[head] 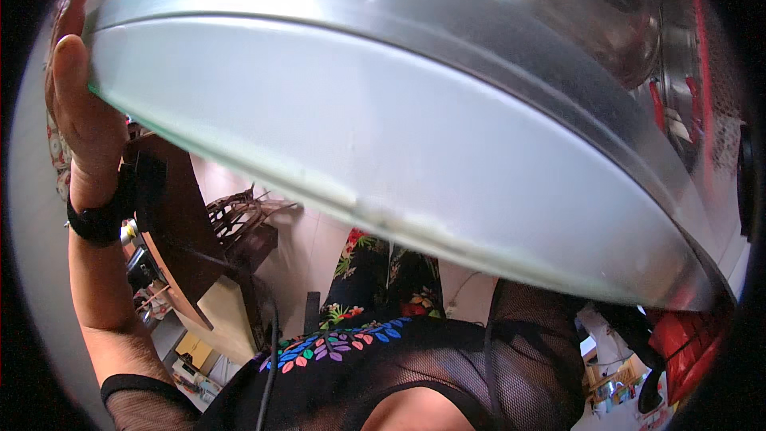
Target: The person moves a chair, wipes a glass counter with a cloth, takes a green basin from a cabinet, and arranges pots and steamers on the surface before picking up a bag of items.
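Note:
A large pale panel [371,126] with a brushed metal frame and a greenish, glass-like lower edge fills the middle of the head view, tilted down to the right. My left hand [90,96] holds its left end, thumb on the near side; the other fingers are partly hidden in glare and at the picture's rim. A black band [99,224] circles that wrist. My right arm, in a black mesh sleeve [529,335], goes up behind the panel, and the hand is out of view.
Behind the panel, shiny rounded metalware [556,6] and red handles [656,105] show at upper right. A brown wooden piece of furniture [179,215] stands at left, near a dark slatted object [239,215] on the tiled floor. Red plastic [682,347] lies at lower right.

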